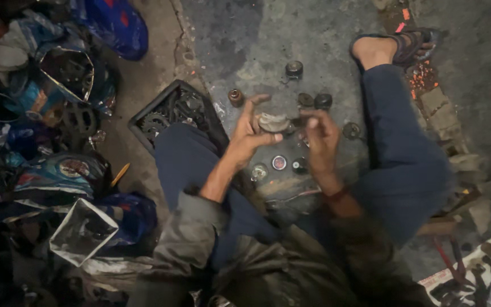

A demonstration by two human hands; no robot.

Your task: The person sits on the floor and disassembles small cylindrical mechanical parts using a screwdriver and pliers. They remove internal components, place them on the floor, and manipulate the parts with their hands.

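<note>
I sit on a concrete floor with my legs in blue trousers spread apart. My left hand (251,128) holds a small greyish metal part (273,121) between thumb and fingers, above the floor. My right hand (320,136) is closed close beside it at the part's right end, pinching something small and dark that I cannot make out. Below and around the hands lie several small round metal parts: a bearing-like ring (279,162), a dark cap (294,69), a brown cylinder (235,97).
A black plastic crate (166,111) with gears stands by my left knee. Piles of bags, tins and scrap fill the left side. Red-handled pliers (447,258) and other tools lie on paper at the lower right. My sandalled foot (393,48) rests at the top.
</note>
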